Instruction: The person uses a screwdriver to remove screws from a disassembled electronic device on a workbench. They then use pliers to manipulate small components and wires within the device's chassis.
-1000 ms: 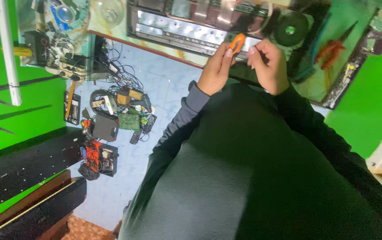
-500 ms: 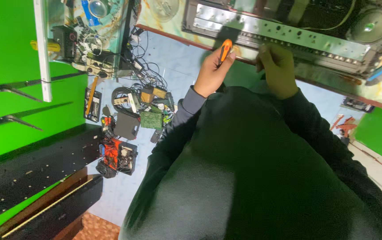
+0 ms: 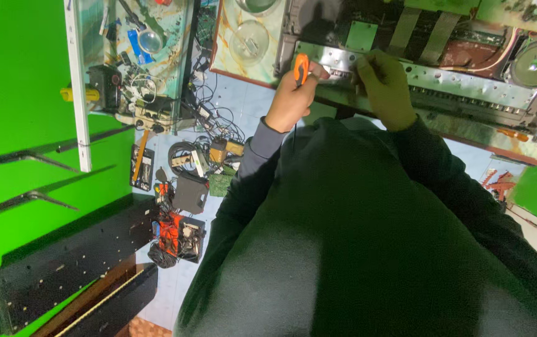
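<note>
Clutter of cables and small boards [image 3: 187,187] fills the left of the frame. Upper middle, my left hand [image 3: 290,100] is wrapped round an orange-handled screwdriver [image 3: 301,67], light and stiff, I guess, best held by the handle. My right hand [image 3: 387,87] pinches the metal chassis rail [image 3: 443,84], rigid, perforated, probably sharp-edged.

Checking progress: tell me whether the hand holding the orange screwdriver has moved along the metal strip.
Cannot tell: the camera shifted, and the left hand with the orange screwdriver sits at the metal strip as before.
</note>
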